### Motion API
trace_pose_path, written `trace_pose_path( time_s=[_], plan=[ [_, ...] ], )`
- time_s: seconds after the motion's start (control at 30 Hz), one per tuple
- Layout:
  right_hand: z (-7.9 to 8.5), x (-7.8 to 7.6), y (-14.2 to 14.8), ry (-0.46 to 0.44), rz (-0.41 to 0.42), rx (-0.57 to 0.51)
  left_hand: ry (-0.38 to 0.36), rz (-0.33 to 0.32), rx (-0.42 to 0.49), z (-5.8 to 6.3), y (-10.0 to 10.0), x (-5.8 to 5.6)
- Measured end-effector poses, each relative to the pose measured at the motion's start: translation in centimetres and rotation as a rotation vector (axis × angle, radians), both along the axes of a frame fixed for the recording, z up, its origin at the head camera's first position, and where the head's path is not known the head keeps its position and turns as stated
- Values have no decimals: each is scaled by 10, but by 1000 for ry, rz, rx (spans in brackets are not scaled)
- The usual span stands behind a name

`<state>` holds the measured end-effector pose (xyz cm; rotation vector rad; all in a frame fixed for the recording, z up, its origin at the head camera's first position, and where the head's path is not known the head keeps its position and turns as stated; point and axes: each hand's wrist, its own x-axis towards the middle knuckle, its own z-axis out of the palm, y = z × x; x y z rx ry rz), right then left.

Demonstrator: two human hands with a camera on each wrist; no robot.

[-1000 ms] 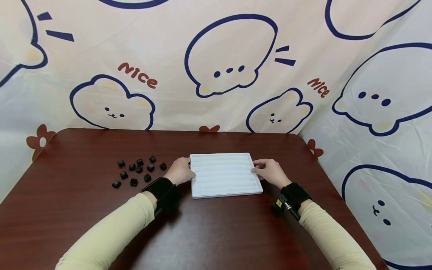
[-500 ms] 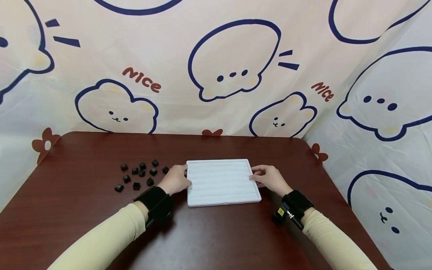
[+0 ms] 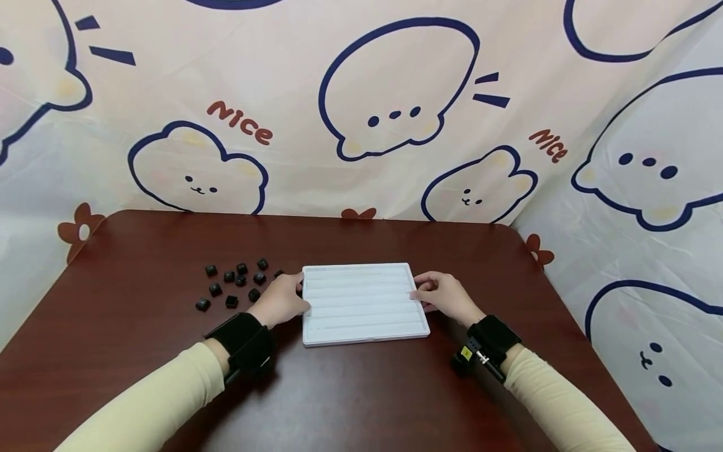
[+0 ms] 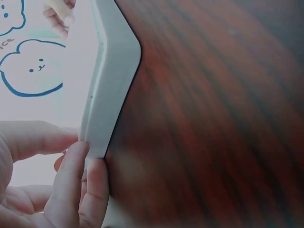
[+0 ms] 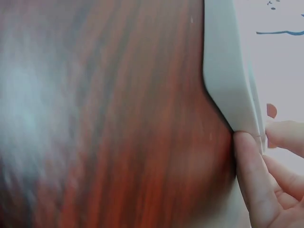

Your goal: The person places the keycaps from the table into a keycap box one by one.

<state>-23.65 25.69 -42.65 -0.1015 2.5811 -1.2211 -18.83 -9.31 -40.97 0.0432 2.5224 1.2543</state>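
A flat white tray with raised rims and lengthwise ridges is at the middle of the table. My left hand grips its left edge, thumb at the rim and fingertips against the side wall. At the opposite edge, my right hand pinches the tray between thumb and fingers. Up close in the right wrist view, a fingertip touches the lower side of the wall. A thin seam runs along the side near the top. Left of the left hand lie several small black cube-like pieces, one partly hidden by that hand.
The dark red-brown wooden table reaches back to a cartoon-printed cloth. The same kind of cloth hangs along the right side. A black camera band is strapped on each wrist.
Both hands have drawn the tray a little to the left and toward the person, keeping their grip. The black pieces stay where they were; the head view shifts slightly.
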Motion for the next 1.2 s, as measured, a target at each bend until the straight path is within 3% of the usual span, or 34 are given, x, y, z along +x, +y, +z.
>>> trace_pose_path(
  time_s=[0.4, 0.63, 0.87, 1.2],
  plan=[
    [5, 8, -22, -56, 26, -48, 23, 27, -15, 4, -24, 20],
    [5, 13, -28, -66, 33, -48, 24, 15, 26, 1, -30, 28],
    [5, 17, -27, -69, 25, -50, 29, 26, 21, -4, -29, 28],
    [5, 16, -28, -96, 31, -46, 39, 22, -35, -1, -30, 30]
  ],
)
